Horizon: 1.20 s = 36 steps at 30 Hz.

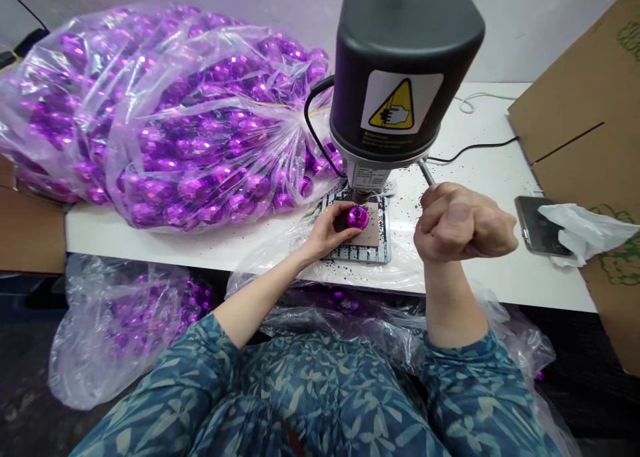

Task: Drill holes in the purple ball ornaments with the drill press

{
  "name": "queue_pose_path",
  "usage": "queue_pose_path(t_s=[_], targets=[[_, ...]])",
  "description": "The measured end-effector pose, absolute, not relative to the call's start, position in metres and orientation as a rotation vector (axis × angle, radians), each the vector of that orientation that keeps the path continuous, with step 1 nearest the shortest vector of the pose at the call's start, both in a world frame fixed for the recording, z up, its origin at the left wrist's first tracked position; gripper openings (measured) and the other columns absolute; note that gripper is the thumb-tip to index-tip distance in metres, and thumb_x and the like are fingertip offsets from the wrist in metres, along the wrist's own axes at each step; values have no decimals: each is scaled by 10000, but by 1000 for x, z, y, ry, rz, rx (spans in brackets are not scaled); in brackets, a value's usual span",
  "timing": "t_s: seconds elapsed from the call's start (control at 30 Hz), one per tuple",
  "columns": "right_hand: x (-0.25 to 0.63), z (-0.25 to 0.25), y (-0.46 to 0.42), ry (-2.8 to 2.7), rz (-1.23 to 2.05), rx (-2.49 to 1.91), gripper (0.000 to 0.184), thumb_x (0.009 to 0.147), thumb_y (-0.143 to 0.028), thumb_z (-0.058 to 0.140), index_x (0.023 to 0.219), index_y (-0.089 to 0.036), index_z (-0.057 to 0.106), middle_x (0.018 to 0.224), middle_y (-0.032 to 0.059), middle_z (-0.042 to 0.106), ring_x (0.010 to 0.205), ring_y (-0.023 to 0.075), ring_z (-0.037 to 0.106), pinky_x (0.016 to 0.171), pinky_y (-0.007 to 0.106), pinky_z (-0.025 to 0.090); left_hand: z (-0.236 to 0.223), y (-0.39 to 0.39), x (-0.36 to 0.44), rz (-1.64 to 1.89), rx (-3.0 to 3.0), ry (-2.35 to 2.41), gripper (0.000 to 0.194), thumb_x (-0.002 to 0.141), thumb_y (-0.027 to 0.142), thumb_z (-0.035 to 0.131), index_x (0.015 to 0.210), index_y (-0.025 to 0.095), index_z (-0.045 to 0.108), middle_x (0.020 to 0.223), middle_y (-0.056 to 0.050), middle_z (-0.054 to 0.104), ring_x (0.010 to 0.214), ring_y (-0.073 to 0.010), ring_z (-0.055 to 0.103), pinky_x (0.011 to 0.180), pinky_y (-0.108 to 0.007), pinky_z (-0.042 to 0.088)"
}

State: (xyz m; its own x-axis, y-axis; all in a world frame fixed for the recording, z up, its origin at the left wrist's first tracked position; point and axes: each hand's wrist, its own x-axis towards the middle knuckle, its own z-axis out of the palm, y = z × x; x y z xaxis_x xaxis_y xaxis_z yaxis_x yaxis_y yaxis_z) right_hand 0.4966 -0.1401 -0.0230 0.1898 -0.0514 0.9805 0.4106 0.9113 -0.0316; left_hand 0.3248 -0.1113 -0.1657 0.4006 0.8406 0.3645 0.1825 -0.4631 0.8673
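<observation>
My left hand (331, 231) pinches a shiny purple ball ornament (357, 217) between thumb and fingers, with a dark spot on its top. The ball sits on a square brown board (369, 234) over the grey slotted base plate (383, 250) of a black drill press (407, 43). Directly over the ball is the machine's chuck (362, 195); whether the bit touches the ball is hard to make out. Closed in a fist, my right hand (463, 223) grips the press's metal lever (426, 171) at the machine's right side.
A large clear bag (200, 123) full of purple balls lies at the left. Dark shavings are scattered over the white table (495, 277). To the right are a phone (540, 225), a white tissue (590, 229) and a cardboard box (585, 97). Another plastic bag (125, 323) hangs below the table edge.
</observation>
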Motion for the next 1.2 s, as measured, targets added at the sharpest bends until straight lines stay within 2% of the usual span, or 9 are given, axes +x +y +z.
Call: queue_pose_path(t_s=[0.4, 0.5, 0.63, 0.73, 0.9, 1.03, 1.1, 1.17, 1.2], targets=[[495, -36, -145, -1336, -263, -284, 513, 838, -35, 546, 550, -199, 154, 403, -86, 251, 303, 38, 268, 307, 245, 250, -167, -111, 327, 1100, 1891, 885, 520, 808, 354, 842, 1232, 182, 594, 1226, -111, 692, 1148, -248, 666, 1020, -427, 538], [489, -7, -146, -1202, -172, -424, 534, 894, -126, 576, 531, -194, 190, 412, -78, 274, 319, 38, 312, 317, 245, 232, -163, -114, 331, 1106, 1898, 933, 517, 795, 331, 850, 1218, 186, 593, 1209, -110, 693, 1122, -244, 674, 989, -420, 553], [487, 43, -133, -1156, 100, -557, 523, 833, -477, 680, 509, -217, 363, 393, -77, 355, 308, 64, 329, 326, 292, 217, -151, -133, 330, 1172, 1937, 1141, 490, 769, 334, 863, 1150, 180, 595, 1106, -100, 694, 1008, -241, 677, 864, -402, 577], [491, 60, -120, -1154, 189, -541, 553, 715, -494, 757, 496, -224, 327, 382, -88, 302, 292, 65, 300, 319, 296, 149, -142, -165, 318, 1189, 2083, 1140, 457, 797, 425, 832, 1096, 184, 584, 1005, -70, 684, 897, -217, 663, 761, -369, 573], [492, 57, -115, -1155, 193, -560, 543, 719, -504, 742, 501, -209, 341, 387, -86, 319, 301, 44, 313, 336, 271, 151, -157, -233, 282, 892, 2534, 723, 429, 861, 553, 734, 1106, 225, 607, 841, -38, 663, 753, -234, 649, 612, -364, 540], [490, 55, -118, -1143, 155, -567, 532, 772, -472, 709, 498, -190, 349, 386, -90, 326, 308, 17, 301, 355, 238, 154, -178, -248, 263, 704, 2702, 634, 400, 910, 600, 647, 1144, 275, 648, 973, -62, 702, 879, -277, 699, 708, -416, 595], [489, 56, -119, -1134, 152, -568, 530, 790, -446, 706, 497, -189, 347, 390, -89, 332, 312, 18, 312, 358, 235, 155, -176, -228, 261, 772, 2650, 661, 309, 952, 530, 617, 1139, 289, 661, 1041, -56, 716, 955, -268, 708, 807, -442, 618], [489, 56, -119, -1117, 144, -550, 527, 780, -431, 723, 500, -194, 345, 378, -87, 338, 305, 26, 313, 354, 247, 145, -162, -188, 262, 975, 2557, 774, 195, 1010, 335, 521, 1125, 282, 669, 1039, -55, 724, 998, -254, 702, 876, -466, 615], [489, 55, -119, -1113, 140, -542, 532, 774, -435, 729, 500, -197, 340, 369, -85, 337, 300, 28, 311, 352, 251, 142, -153, -162, 262, 1089, 2491, 861, 248, 1014, 236, 455, 1132, 270, 671, 1041, -68, 724, 1032, -254, 691, 921, -484, 599]])
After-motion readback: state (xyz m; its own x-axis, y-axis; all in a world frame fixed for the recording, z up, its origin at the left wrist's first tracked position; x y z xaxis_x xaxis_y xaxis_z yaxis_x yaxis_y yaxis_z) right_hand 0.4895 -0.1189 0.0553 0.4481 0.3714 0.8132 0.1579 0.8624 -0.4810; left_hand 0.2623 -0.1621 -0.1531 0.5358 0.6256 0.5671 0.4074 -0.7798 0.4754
